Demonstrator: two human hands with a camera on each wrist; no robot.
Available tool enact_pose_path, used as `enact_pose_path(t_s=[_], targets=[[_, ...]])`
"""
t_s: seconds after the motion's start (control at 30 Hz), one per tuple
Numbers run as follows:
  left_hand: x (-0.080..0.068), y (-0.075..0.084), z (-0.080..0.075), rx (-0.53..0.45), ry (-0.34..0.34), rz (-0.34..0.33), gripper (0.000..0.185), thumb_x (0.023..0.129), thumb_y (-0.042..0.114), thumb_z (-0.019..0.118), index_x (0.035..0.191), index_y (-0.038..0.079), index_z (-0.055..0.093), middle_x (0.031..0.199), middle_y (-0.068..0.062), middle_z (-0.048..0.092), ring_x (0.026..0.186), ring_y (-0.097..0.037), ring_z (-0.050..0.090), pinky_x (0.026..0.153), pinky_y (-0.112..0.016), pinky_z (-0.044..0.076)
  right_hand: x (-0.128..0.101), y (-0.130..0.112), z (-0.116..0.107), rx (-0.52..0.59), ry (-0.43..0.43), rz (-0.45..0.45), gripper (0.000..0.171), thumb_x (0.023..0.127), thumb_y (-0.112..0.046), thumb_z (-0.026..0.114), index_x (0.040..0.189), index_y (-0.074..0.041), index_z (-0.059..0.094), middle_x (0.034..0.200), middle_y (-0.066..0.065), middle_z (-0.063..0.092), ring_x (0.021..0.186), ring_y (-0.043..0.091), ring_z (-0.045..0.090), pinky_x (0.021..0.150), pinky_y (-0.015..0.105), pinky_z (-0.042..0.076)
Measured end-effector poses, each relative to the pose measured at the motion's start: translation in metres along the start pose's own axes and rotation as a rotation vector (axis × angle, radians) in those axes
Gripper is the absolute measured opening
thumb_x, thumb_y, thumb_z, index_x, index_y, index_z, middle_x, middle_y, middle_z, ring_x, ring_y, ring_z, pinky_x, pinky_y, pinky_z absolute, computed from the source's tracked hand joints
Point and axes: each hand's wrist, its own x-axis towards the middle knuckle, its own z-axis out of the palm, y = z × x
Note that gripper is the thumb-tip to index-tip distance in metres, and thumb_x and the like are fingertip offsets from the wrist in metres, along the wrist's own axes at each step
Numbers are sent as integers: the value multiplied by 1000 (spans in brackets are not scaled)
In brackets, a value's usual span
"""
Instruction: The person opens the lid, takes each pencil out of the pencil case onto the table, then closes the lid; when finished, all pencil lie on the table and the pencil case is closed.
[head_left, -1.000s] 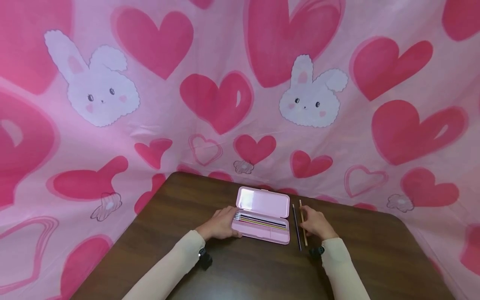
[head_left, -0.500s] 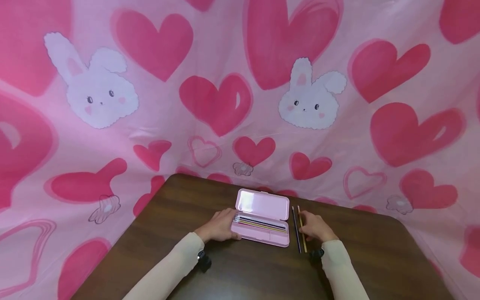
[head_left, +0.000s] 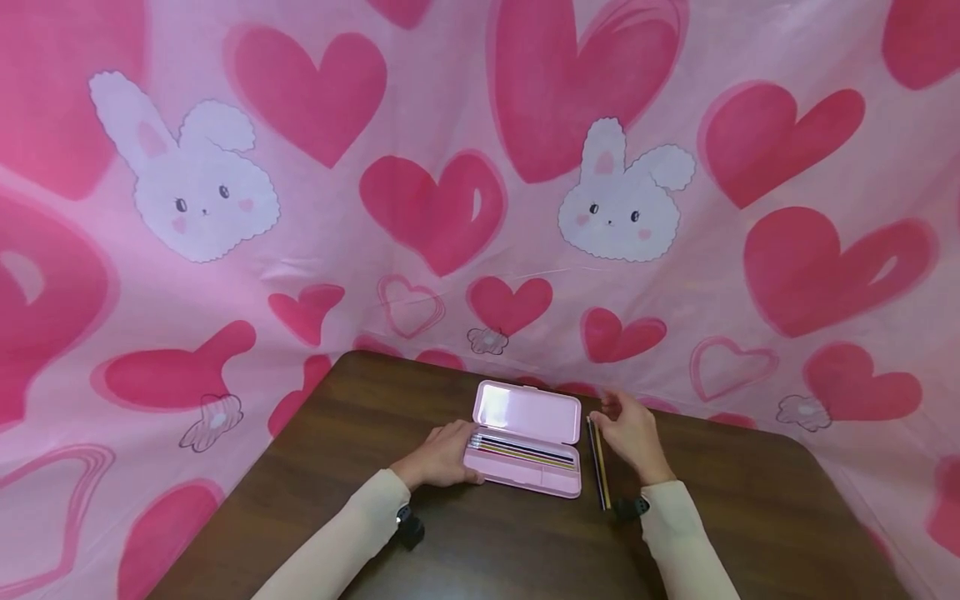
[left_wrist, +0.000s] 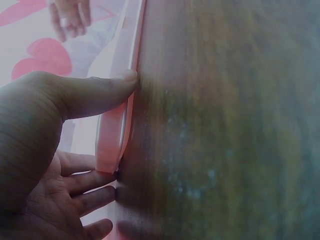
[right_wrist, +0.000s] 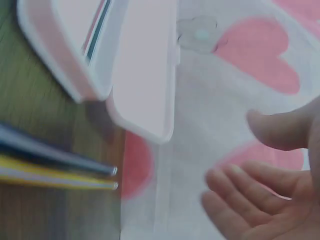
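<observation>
Head view is showing a pale pink case (head_left: 517,480) sitting toward the far side of a dark brown table (head_left: 480,550), its lid (head_left: 551,419) leaning back behind it. From where I'm standing, the plastic is looking smooth and round-cornered, and a white glare is filling the left part of the lid's inner face. A row of pencils (head_left: 525,451), dark and yellow ones among them, is lying lengthwise in the rear of the tray, while the front part is showing plain pink with a small divider. The left hand (head_left: 441,455) is gripping the left end, its thumb lying across the front edge. Just right of the case, a dark pencil (right_wrist: 55,154) and a yellow pencil (right_wrist: 55,178) are lying side by side. The right hand (head_left: 632,431) is hovering near their far ends, grasping nothing, its thumb standing apart from its loosely bent fingers; right wrist view is showing a gap between it and them. Behind everything, a pink cloth (head_left: 442,75) is hanging, covered with hearts and white rabbits.
</observation>
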Motion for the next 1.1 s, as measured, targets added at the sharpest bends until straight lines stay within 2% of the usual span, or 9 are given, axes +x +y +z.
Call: enact_pose_path(t_s=[0.17, 0.43, 0.6, 0.77, 0.9, 1.1], targets=[[-1, 0, 0, -6, 4, -3, 87, 77, 41, 86, 146, 9, 45, 139, -9, 55, 131, -30, 51, 117, -51, 33, -3, -18, 9, 87, 73, -81, 47, 83, -10, 80, 127, -3, 65, 118, 21, 70, 108, 39, 69, 97, 55, 55], [-2, 0, 1, 1, 0, -4, 87, 77, 41, 86, 146, 8, 45, 138, -9, 55, 130, -29, 51, 117, -51, 35, -14, -41, 28, 90, 29, -228, 52, 78, -7, 84, 127, -4, 66, 121, 16, 70, 108, 36, 68, 95, 54, 56], [1, -1, 1, 0, 5, 0, 88, 76, 41, 86, 146, 8, 45, 138, -9, 55, 130, -29, 51, 116, -51, 35, -20, -48, 44, 60, -60, -284, 50, 78, -8, 84, 125, -9, 68, 117, 10, 72, 107, 30, 69, 97, 55, 55], [2, -1, 0, 4, 2, -6, 88, 76, 42, 86, 147, 8, 45, 138, -9, 55, 130, -29, 51, 117, -51, 35, -27, -52, 59, 33, -192, -321, 41, 78, -5, 82, 117, -10, 71, 111, 7, 73, 101, 24, 70, 94, 48, 57], [2, -1, -1, 7, 1, -9, 88, 77, 42, 86, 147, 9, 45, 138, -9, 55, 130, -29, 51, 117, -51, 35, -32, -52, 67, 14, -299, -319, 35, 81, -3, 80, 114, -9, 71, 108, 4, 73, 97, 18, 68, 95, 44, 58], [0, -1, 2, 8, -2, -5, 87, 77, 43, 86, 145, 9, 46, 138, -9, 56, 129, -29, 52, 117, -51, 35, -38, -47, 73, 11, -396, -307, 33, 83, -1, 77, 115, -6, 71, 110, 7, 73, 98, 20, 67, 98, 48, 55]])
